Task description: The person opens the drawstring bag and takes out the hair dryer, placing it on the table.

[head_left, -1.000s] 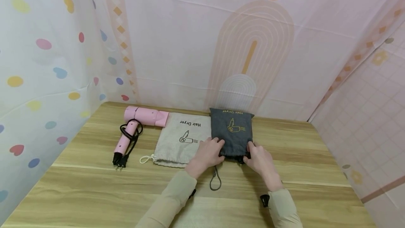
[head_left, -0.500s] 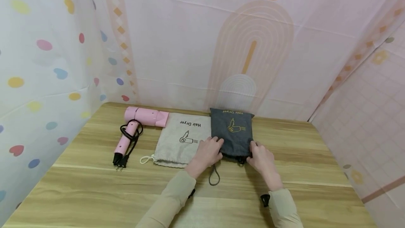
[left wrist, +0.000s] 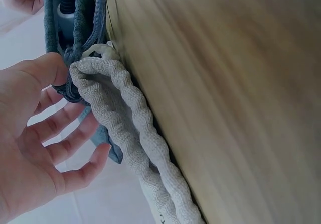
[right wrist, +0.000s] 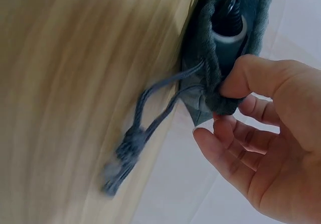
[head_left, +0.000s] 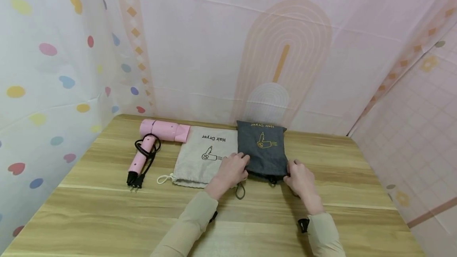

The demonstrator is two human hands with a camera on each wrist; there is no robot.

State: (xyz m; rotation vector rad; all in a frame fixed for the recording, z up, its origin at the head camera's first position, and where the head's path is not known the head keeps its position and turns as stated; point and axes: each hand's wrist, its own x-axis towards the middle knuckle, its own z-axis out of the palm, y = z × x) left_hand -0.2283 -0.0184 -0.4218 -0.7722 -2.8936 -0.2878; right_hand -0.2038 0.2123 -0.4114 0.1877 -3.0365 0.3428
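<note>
A dark grey drawstring bag, printed "Hair Dryer" in yellow, lies at the back of the table with its mouth toward me. My left hand pinches the left corner of that mouth. On the opposite corner, the thumb and fingers of my right hand pinch the hem, plainest in the right wrist view. Inside the mouth shows a black ribbed cord sleeve with a pale ring around it; the rest is hidden in the cloth. A knotted grey drawstring hangs from the right corner.
A beige "Hair Dryer" bag lies flat against the grey bag's left side, partly under my left hand. Farther left is a pink hair dryer with a black cord looped round its handle. Printed curtains stand behind the wooden table.
My right hand has shifted a little right, and my left hand slightly left, spreading the bag's mouth wider. The left drawstring loop has drawn up closer to the bag.
</note>
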